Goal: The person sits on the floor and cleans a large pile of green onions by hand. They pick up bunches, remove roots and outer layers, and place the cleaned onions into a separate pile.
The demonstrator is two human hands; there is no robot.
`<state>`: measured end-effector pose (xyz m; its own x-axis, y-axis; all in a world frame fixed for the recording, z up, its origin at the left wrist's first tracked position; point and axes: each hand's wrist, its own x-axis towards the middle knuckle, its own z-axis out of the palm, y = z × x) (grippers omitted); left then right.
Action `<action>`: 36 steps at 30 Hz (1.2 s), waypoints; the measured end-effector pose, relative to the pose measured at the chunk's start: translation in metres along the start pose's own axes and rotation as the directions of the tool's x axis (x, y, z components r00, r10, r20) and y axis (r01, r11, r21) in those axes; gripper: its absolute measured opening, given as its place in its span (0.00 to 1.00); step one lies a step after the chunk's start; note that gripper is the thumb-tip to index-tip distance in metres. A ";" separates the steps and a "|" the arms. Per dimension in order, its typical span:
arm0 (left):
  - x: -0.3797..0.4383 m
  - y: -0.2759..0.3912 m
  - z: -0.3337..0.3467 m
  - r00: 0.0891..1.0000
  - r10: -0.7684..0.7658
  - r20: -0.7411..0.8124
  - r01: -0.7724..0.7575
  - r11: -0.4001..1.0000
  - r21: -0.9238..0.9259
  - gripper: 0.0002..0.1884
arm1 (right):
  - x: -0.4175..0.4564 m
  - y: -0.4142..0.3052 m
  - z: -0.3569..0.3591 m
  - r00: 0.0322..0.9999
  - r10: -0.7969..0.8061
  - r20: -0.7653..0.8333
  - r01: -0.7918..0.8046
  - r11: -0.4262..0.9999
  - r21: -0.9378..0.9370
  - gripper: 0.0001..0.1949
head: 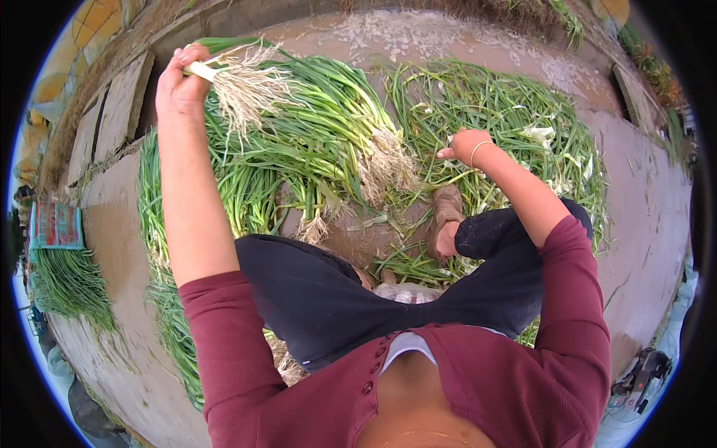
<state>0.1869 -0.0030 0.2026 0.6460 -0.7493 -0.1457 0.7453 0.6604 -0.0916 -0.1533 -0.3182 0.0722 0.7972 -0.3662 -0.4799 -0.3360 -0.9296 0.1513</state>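
Note:
My left hand (184,81) is raised at the upper left, closed around the white shanks of a few leek-like plants (204,71). Their pale, stringy roots (252,87) hang to the right of my fist. Below and beside them lies a heap of long green plants (325,106), with a root cluster (386,165) at its right end. Over a spread of loose leaf trimmings (504,112) hovers my right hand (469,148), one digit extended leftward and the others curled. Nothing is plainly visible in it, but its palm is hidden.
More plants (246,196) lie along my left side. My muddy shoe (447,210) rests between heap and trimmings on wet concrete (644,168). At the far left, a turquoise crate (56,224) stands by bundled greens (70,285). Muddy water (358,36) runs across the top.

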 end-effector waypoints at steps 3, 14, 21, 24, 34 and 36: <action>-0.046 0.018 0.067 0.971 0.117 0.209 -0.147 0.980 0.134 0.10 | 0.059 0.007 0.004 0.995 0.097 0.005 -0.097 0.983 0.156 0.14; -0.067 -0.088 -0.131 0.845 0.301 -0.442 -0.190 0.942 0.277 0.10 | 0.236 -0.124 0.080 0.954 0.266 -0.141 -0.032 0.555 0.832 0.17; -0.056 -0.091 -0.132 0.795 0.397 -0.459 -0.141 0.856 0.497 0.09 | 0.232 -0.107 0.027 0.969 0.066 -0.239 0.243 -0.062 0.968 0.08; -0.055 -0.093 -0.143 0.756 0.438 -0.487 -0.059 0.786 0.615 0.09 | 0.159 -0.125 -0.009 0.959 -0.172 -0.227 0.176 -0.267 0.947 0.05; -0.043 -0.118 -0.195 0.766 0.231 -0.600 0.288 0.711 0.642 0.05 | 0.003 -0.163 0.027 0.839 -0.442 -0.316 0.234 -0.230 0.944 0.07; -0.045 -0.125 -0.199 0.775 0.198 -0.600 0.325 0.689 0.648 0.06 | 0.008 -0.158 0.046 0.842 -0.475 -0.255 0.163 -0.227 0.960 0.07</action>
<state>0.0318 -0.0419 0.0247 0.5493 -0.4204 -0.7222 0.8305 0.1792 0.5274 -0.1163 -0.1721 0.0046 0.9588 0.1232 -0.2559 -0.2759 0.1901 -0.9422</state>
